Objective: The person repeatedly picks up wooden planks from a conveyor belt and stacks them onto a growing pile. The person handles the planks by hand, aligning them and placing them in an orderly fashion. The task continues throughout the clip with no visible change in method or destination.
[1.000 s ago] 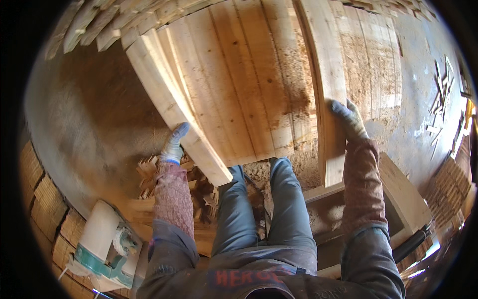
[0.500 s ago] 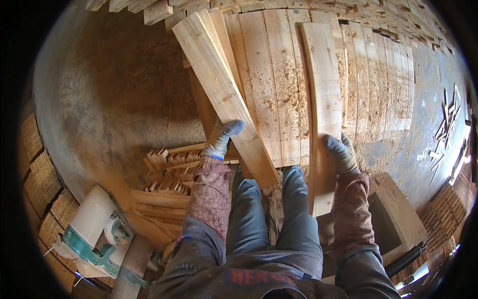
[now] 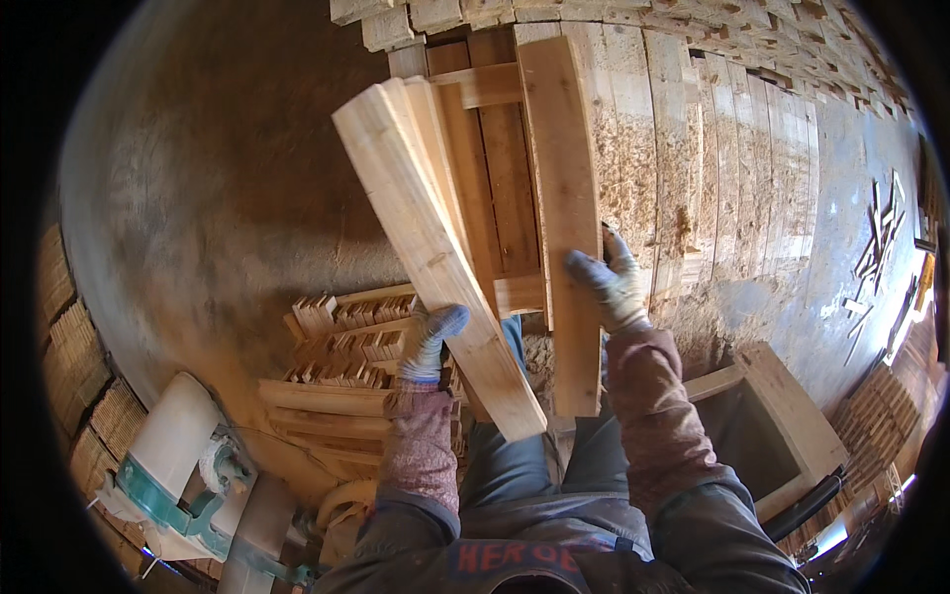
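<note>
I've got left grip [image 3: 432, 339] curled round left plank [image 3: 442, 262], right grip [image 3: 611, 285] on right plank [image 3: 565, 198], room between; wooden box [image 3: 798, 408] off right.

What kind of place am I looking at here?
Probably a woodworking shop or small timber yard: stacked timber stands around the edges, sawdust lies on the planks, and what looks like a green-and-white machine sits at lower left.

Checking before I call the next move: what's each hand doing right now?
Left hand: closed on the slanting board, thumb on top.
Right hand: closed on the straighter board, at its right edge.
</note>
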A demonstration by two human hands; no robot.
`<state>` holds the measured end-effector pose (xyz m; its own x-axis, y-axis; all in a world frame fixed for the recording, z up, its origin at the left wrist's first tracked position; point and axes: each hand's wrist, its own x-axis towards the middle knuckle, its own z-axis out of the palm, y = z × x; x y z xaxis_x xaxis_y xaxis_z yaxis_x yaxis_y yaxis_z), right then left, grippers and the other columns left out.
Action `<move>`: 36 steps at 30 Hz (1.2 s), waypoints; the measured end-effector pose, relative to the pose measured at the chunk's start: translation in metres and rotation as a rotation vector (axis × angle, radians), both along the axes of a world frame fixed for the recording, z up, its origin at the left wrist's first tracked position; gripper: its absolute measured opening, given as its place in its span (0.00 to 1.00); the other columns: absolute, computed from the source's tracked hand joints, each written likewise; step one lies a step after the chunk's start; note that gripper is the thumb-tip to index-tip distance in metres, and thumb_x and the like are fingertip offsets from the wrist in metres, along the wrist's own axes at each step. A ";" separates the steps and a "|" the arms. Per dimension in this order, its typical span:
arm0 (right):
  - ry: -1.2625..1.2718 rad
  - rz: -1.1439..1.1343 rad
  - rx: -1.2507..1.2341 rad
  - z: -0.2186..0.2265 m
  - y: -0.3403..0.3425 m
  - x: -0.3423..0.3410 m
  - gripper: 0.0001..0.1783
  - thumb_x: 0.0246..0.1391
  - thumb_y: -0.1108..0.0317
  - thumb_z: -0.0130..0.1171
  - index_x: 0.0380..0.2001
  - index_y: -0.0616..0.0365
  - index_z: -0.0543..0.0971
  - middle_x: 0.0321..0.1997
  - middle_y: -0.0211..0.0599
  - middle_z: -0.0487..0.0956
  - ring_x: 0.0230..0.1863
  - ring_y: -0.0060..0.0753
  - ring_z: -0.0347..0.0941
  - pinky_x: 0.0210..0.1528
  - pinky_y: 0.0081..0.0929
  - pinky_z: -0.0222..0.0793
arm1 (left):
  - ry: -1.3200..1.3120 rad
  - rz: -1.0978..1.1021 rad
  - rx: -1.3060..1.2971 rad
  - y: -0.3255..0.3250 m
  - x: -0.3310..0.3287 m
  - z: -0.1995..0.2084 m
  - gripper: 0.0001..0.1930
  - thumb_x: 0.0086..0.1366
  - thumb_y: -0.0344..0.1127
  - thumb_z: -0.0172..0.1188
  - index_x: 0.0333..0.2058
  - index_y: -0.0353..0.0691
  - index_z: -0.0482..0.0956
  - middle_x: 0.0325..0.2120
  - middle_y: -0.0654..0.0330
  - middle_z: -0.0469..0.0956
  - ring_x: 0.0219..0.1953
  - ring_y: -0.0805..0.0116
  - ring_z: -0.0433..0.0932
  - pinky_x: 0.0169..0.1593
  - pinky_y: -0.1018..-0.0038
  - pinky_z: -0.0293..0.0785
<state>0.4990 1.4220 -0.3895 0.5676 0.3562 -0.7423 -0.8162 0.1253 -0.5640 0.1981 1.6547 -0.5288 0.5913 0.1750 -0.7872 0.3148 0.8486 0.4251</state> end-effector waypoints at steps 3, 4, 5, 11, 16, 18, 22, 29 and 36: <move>-0.224 -0.279 -0.125 -0.011 0.057 -0.023 0.43 0.53 0.72 0.71 0.69 0.62 0.62 0.65 0.45 0.72 0.62 0.40 0.72 0.63 0.34 0.72 | 0.052 -0.065 0.361 -0.005 0.118 0.087 0.47 0.56 0.37 0.76 0.69 0.35 0.57 0.48 0.44 0.79 0.42 0.54 0.84 0.43 0.69 0.86; -0.286 -0.377 -0.162 -0.019 0.077 -0.035 0.44 0.54 0.69 0.71 0.70 0.63 0.61 0.67 0.49 0.70 0.65 0.44 0.70 0.66 0.37 0.70 | 0.202 -0.211 0.644 -0.010 0.136 0.097 0.54 0.53 0.44 0.78 0.71 0.38 0.52 0.52 0.41 0.75 0.48 0.49 0.80 0.47 0.63 0.83; -0.358 0.064 -0.396 -0.015 0.079 -0.031 0.45 0.55 0.63 0.71 0.71 0.62 0.59 0.68 0.53 0.67 0.67 0.49 0.67 0.68 0.38 0.67 | 0.408 -0.360 0.904 -0.014 0.153 0.107 0.62 0.49 0.51 0.80 0.73 0.40 0.47 0.56 0.38 0.71 0.54 0.45 0.75 0.52 0.57 0.79; -0.344 0.583 -0.466 -0.048 0.032 -0.003 0.41 0.58 0.48 0.66 0.67 0.62 0.68 0.64 0.58 0.74 0.63 0.55 0.73 0.63 0.41 0.71 | 0.613 -0.760 1.329 -0.022 0.190 0.115 0.82 0.32 0.71 0.80 0.76 0.50 0.31 0.68 0.25 0.50 0.70 0.30 0.55 0.69 0.45 0.61; -0.687 0.431 -1.576 -0.090 -0.105 0.074 0.34 0.56 0.46 0.67 0.57 0.59 0.75 0.60 0.51 0.77 0.60 0.46 0.74 0.63 0.41 0.70 | 0.798 -0.719 1.314 -0.042 0.212 0.115 0.85 0.27 0.73 0.80 0.76 0.53 0.31 0.70 0.28 0.49 0.71 0.30 0.55 0.69 0.41 0.60; -0.393 0.587 -1.446 -0.100 -0.146 0.096 0.35 0.53 0.44 0.69 0.54 0.59 0.76 0.59 0.51 0.77 0.63 0.47 0.71 0.66 0.41 0.66 | 0.804 -0.644 1.262 -0.045 0.208 0.105 0.84 0.28 0.73 0.80 0.76 0.53 0.32 0.70 0.30 0.49 0.72 0.32 0.53 0.70 0.42 0.58; -0.647 0.211 -1.216 -0.080 -0.152 0.080 0.25 0.49 0.57 0.76 0.45 0.59 0.79 0.39 0.44 0.81 0.42 0.43 0.78 0.47 0.36 0.75 | 0.724 -0.615 1.223 -0.049 0.211 0.112 0.80 0.34 0.65 0.83 0.76 0.50 0.34 0.73 0.35 0.46 0.75 0.34 0.45 0.75 0.44 0.46; -0.077 -0.226 -0.598 0.048 -0.243 0.103 0.13 0.60 0.66 0.68 0.46 0.56 0.81 0.38 0.28 0.81 0.39 0.22 0.76 0.41 0.22 0.75 | 0.634 -0.526 1.204 -0.025 0.191 0.096 0.78 0.36 0.59 0.85 0.76 0.42 0.36 0.74 0.38 0.44 0.75 0.44 0.47 0.76 0.53 0.46; -0.546 -0.557 -0.851 0.057 -0.553 0.255 0.18 0.69 0.60 0.54 0.56 0.57 0.76 0.47 0.38 0.82 0.46 0.34 0.79 0.52 0.32 0.76 | 0.584 -0.476 1.174 -0.031 0.197 0.088 0.78 0.36 0.59 0.85 0.76 0.46 0.37 0.73 0.37 0.44 0.75 0.39 0.46 0.77 0.51 0.45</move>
